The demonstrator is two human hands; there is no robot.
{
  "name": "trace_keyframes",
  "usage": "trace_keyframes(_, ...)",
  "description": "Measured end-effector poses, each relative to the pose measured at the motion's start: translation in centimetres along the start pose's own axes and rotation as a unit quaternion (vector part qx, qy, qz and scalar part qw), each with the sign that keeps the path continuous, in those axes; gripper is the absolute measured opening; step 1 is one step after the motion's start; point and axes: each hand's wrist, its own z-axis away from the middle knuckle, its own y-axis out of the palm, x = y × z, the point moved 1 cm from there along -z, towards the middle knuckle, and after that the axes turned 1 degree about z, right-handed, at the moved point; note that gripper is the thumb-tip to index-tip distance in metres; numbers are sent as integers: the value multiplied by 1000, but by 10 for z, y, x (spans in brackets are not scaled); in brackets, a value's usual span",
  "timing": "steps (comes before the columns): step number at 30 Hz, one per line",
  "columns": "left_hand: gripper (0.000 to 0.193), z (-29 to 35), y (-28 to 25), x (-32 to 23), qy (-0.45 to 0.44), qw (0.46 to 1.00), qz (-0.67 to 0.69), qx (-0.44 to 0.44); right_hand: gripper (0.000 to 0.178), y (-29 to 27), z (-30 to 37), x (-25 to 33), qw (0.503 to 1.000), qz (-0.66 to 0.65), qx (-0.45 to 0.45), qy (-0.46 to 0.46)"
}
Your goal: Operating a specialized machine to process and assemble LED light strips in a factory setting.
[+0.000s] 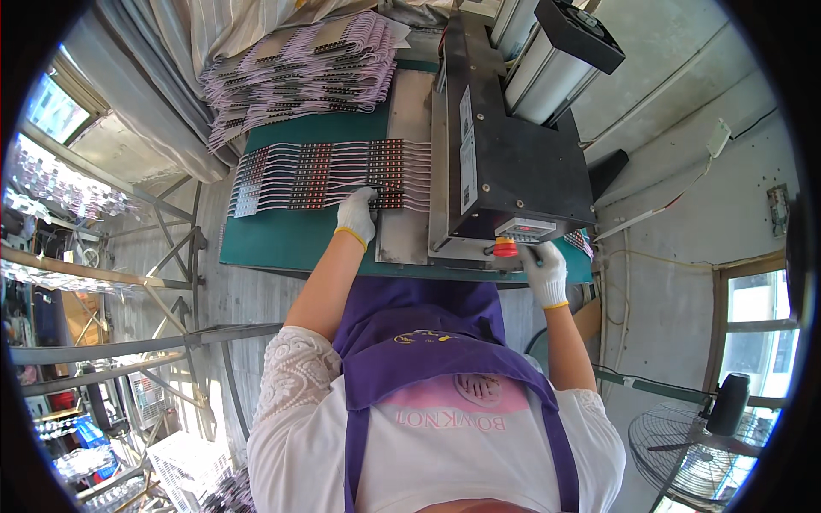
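Observation:
My left hand, in a white knit glove with a yellow cuff, is closed at the near edge of a flat panel of dark modules joined by pale wires. Its fingertips are on the last dark rows, and the panel's right end runs under a black press. My right hand, gloved the same way, is at the press's front right corner, beside a red push button. Its fingers look apart, with their tips partly hidden against the dark machine. Part of a similar panel shows past the press.
Folded module panels are piled at the table's far left. The green table top ends just before my purple apron. A metal cylinder rises from the press. Metal rails stand left, and a fan lower right.

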Motion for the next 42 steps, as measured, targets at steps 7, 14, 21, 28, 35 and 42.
trace_keyframes(7, 21, -12, -11, 13, 56, 973, 155, 161, 28, 33, -51, -81, 988, 139, 55, -34)
trace_keyframes(14, 14, -3, -5, 6, 49, 995, 77, 28, 32, 43, -54, -107, 931, 311, 147, -123)
trace_keyframes(21, 10, -4, 8, -4, 26, 997, 45, -57, 32, 49, -53, -109, 967, 201, 151, -35)
trace_keyframes(28, 19, -11, -19, 9, 78, 970, 143, 178, 32, 48, -55, -104, 960, 226, 138, -87)
trace_keyframes(35, 10, 15, 3, -4, 77, 984, 116, 115, 37, 56, -39, -126, 914, 363, 101, -148)
trace_keyframes(42, 5, -11, 1, -8, -1, 999, 36, -3, 45, 43, -56, -69, 917, 331, 221, 1)
